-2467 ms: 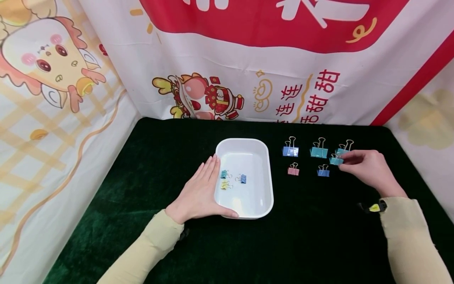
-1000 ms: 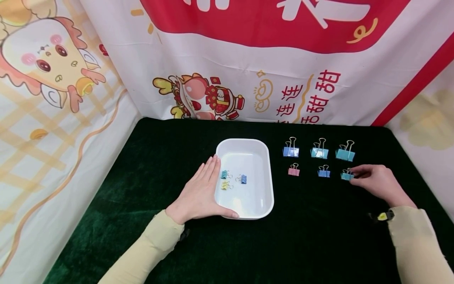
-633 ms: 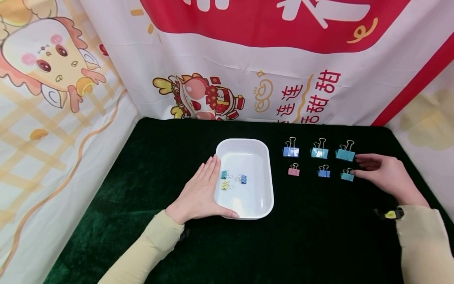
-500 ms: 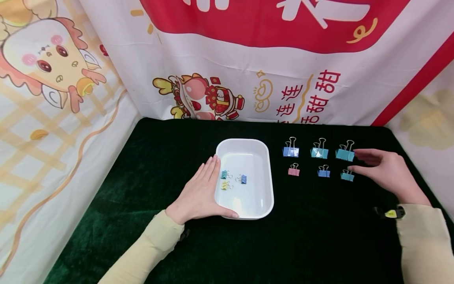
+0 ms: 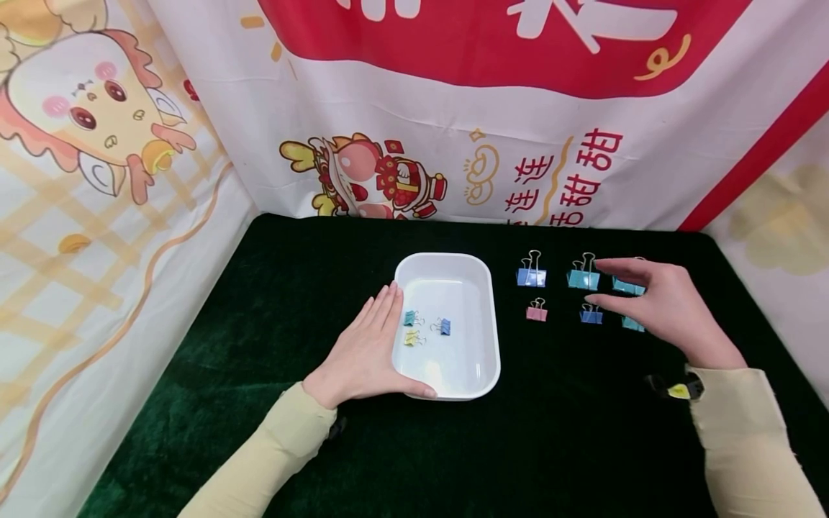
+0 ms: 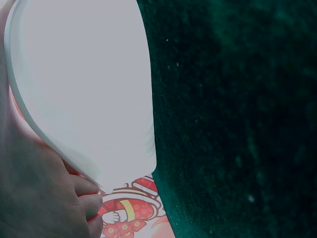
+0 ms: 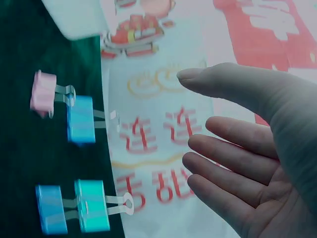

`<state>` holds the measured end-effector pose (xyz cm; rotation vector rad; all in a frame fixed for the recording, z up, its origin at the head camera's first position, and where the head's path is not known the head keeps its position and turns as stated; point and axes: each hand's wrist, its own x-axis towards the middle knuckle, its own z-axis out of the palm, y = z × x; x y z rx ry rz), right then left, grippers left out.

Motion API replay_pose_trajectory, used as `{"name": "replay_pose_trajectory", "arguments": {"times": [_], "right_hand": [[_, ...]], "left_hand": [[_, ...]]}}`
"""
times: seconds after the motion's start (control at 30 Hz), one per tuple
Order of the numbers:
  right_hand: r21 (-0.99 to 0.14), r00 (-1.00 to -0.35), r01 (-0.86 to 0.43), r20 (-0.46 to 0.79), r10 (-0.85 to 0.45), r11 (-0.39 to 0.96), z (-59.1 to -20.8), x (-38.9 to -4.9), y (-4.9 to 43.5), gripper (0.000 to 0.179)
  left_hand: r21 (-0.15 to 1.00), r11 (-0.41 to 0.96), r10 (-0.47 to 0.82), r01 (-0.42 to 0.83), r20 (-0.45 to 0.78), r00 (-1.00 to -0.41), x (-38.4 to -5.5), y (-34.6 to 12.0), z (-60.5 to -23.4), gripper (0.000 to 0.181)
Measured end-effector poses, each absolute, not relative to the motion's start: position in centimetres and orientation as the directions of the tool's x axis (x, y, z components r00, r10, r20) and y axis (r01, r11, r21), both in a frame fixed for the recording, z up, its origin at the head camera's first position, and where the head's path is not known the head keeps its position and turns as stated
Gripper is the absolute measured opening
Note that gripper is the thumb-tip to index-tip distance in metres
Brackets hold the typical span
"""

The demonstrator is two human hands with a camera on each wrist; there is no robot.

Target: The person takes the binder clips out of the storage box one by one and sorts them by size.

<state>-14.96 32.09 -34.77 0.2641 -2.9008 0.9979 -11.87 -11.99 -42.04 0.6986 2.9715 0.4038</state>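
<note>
My left hand (image 5: 364,354) lies along the left side of a white rectangular tray (image 5: 465,360), fingers straight and thumb at the near edge. Inside the tray are a small teal binder clip (image 5: 409,319), a yellow one (image 5: 411,338) and a blue one (image 5: 444,327). Over two rows of binder clips at the right hovers my right hand (image 5: 667,302), thumb and fingers apart, holding nothing. Nearest its fingertips are a large teal clip (image 5: 583,280) and a smaller blue clip (image 5: 591,316). The hand partly covers a large teal clip (image 5: 627,285) and a small teal clip (image 5: 632,324).
A large blue binder clip (image 5: 531,277) and a pink clip (image 5: 536,314) stand between the tray and the right hand. Dark green cloth (image 5: 550,432) covers the table. Printed curtains (image 5: 388,108) hang along the back and sides.
The right hand set the small teal clip down at the right end of the front row and let go. It then moved left over the rows. The left hand and tray stayed still.
</note>
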Motion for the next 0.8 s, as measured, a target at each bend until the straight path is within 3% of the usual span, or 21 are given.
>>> {"name": "replay_pose_trajectory", "arguments": {"times": [0.3, 0.53, 0.8], "right_hand": [[-0.632, -0.939, -0.340, 0.181, -0.294, 0.697, -35.2, -15.4, 27.1, 0.056], [-0.642, -0.866, -0.472, 0.212, -0.452, 0.604, -36.4, -15.6, 22.9, 0.052], [-0.653, -0.816, -0.512, 0.169, -0.552, 0.558, -37.0, -15.7, 18.7, 0.052]], "left_hand": [[0.264, 0.861, 0.448, 0.435, 0.012, -0.894, -11.9, -12.0, -42.1, 0.153], [0.267, 0.861, 0.447, 0.434, 0.011, -0.894, -11.9, -12.0, -42.0, 0.152], [0.287, 0.856, 0.449, 0.430, -0.002, -0.894, -11.9, -12.1, -42.1, 0.152]]}}
